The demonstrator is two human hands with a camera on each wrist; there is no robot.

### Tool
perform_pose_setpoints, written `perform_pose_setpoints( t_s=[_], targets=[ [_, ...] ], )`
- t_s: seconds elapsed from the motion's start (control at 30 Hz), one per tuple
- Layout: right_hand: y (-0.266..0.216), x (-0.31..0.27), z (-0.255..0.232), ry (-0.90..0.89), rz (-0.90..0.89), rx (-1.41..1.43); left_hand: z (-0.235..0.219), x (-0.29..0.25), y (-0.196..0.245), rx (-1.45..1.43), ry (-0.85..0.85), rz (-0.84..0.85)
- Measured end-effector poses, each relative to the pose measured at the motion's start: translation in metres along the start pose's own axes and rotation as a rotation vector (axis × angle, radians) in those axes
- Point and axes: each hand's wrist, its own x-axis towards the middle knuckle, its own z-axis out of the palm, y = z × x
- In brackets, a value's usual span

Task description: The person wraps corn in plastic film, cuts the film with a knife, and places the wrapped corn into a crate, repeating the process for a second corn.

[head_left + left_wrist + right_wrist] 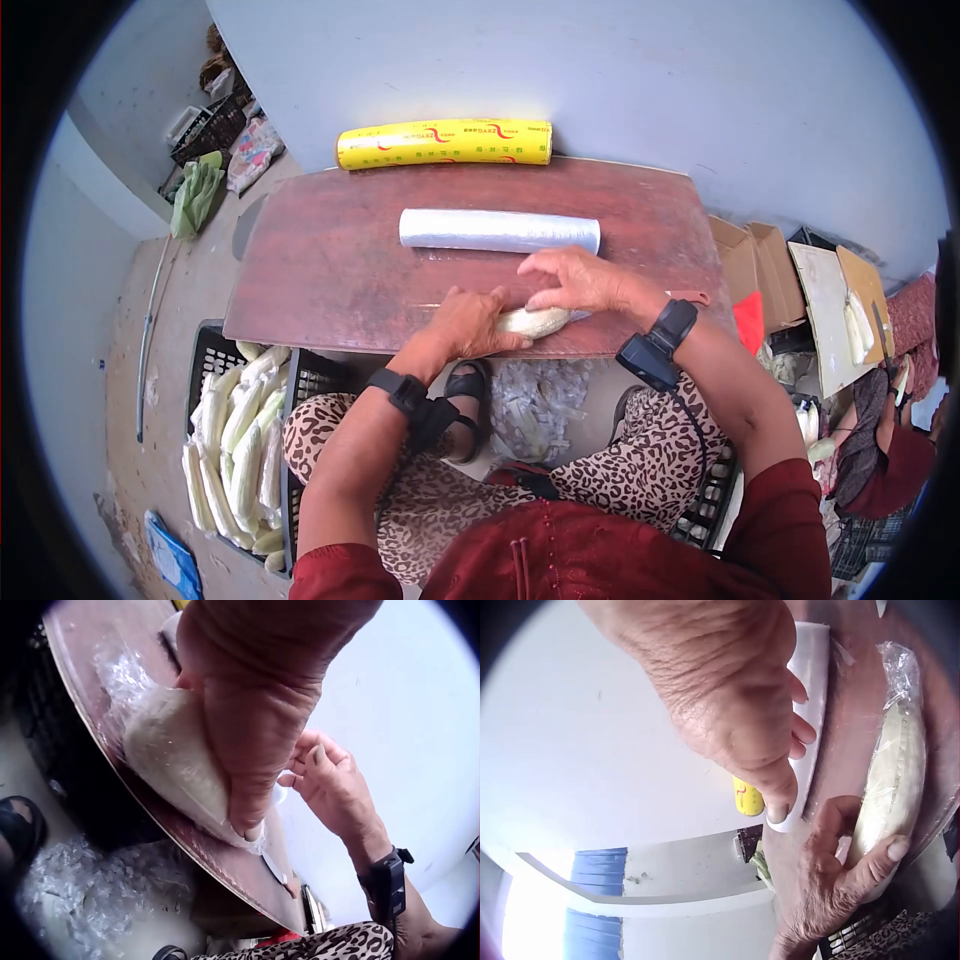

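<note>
An ear of corn (533,322) wrapped in clear film lies along the front edge of the table. My left hand (468,322) grips it, the thumb on the near side and the fingers behind. In the right wrist view, gathered film (902,675) sticks out past one end of the ear. My right hand (580,278) is apart from the corn, its fingers loosely bent and holding nothing. It hovers between the ear and a white roll of cling film (500,230), overlapping the roll in the right wrist view.
A yellow printed roll (445,143) lies at the table's back edge. A knife with a reddish handle (690,297) rests at the right. Left of the table, a black crate (207,350) holds several pale corn ears. Film scraps (535,405) lie between the feet. Cardboard (765,265) stands at the right.
</note>
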Motion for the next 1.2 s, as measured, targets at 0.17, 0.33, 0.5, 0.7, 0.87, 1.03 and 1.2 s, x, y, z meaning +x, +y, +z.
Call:
perform_pose_setpoints(
  t_s=[0.17,0.33,0.5,0.7,0.87,1.03,1.2],
  targets=[
    [0.003,-0.023,0.025,-0.171,-0.007,-0.392,0.007,-0.001,-0.013,0.012,0.135,0.096],
    [0.017,-0.027,0.035,-0.073,0.014,-0.341,0.005,-0.005,-0.002,0.084,0.226,0.125],
    [0.023,-0.025,0.032,-0.067,0.029,-0.313,0.015,-0.012,0.004,0.186,0.276,0.164],
    [0.037,-0.027,0.032,-0.016,0.018,-0.345,0.017,-0.013,0.001,0.212,0.269,0.134],
    [0.053,-0.032,0.022,0.017,0.097,-0.339,0.013,-0.006,-0.007,0.131,0.209,0.059],
    [0.046,-0.049,-0.006,0.123,0.073,-0.206,-0.015,-0.008,0.008,-0.256,0.01,-0.075],
    [0.043,-0.064,-0.027,0.293,0.186,0.241,-0.033,-0.005,0.017,-0.539,0.008,0.01]
  ],
)
